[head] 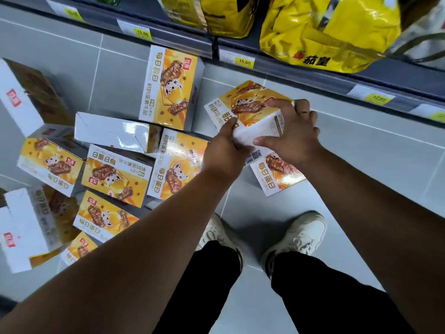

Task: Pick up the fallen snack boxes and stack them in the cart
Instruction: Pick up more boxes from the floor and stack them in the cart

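Left grip (224,145) and right grip (296,136) clasp one snack box (248,102) low over the floor (337,150); many more boxes (115,174) lie scattered there, no cart in view, so most work seems left.

Grey tiled floor (277,237), grey store shelf (337,75)

Bright, even light from overhead washes the floor (361,165), leaving only soft shadows beside my shoes (298,235). Glare streaks the yellow bags (337,32) far right. The boxes (24,227) at the left edge blur, and the shelf rail (313,77) bows with wide-angle distortion.
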The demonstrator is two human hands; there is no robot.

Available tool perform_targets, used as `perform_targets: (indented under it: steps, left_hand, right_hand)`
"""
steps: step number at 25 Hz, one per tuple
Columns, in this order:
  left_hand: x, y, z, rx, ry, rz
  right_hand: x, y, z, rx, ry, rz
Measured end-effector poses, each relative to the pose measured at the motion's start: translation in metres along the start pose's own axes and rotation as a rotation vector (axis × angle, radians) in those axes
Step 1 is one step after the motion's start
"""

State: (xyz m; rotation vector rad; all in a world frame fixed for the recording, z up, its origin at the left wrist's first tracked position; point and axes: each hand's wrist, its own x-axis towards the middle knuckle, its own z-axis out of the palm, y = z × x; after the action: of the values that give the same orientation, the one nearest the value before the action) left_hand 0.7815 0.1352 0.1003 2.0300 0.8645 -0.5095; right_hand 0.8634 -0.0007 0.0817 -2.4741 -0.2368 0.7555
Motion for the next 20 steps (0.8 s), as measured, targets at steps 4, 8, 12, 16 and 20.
perform_targets:
  steps: [4,8,12,16,20]
  left_hand:
    - [-0.062,0.040,-0.035,-0.049,0.019,0.064]
    - [-0.129,0.088,-0.068,-0.099,0.043,0.223]
    - [-0.190,0.135,-0.094,-0.009,0.010,0.410]
    - [-0.253,0.193,-0.126,0.066,-0.038,0.591]
    - [-0.322,0.253,-0.148,0.122,-0.086,0.706]
  right_hand:
    - [-0.059,-0.027,-0.046,0.167,0.083,0.008]
    - [-0.125,-0.060,-0.108,0.317,0.180,0.014]
    - [-0.196,-0.087,-0.168,0.344,0.305,0.061]
    - [-0.263,-0.113,-0.232,0.342,0.444,0.103]
    - [-0.333,-0.130,-0.295,0.346,0.624,0.129]
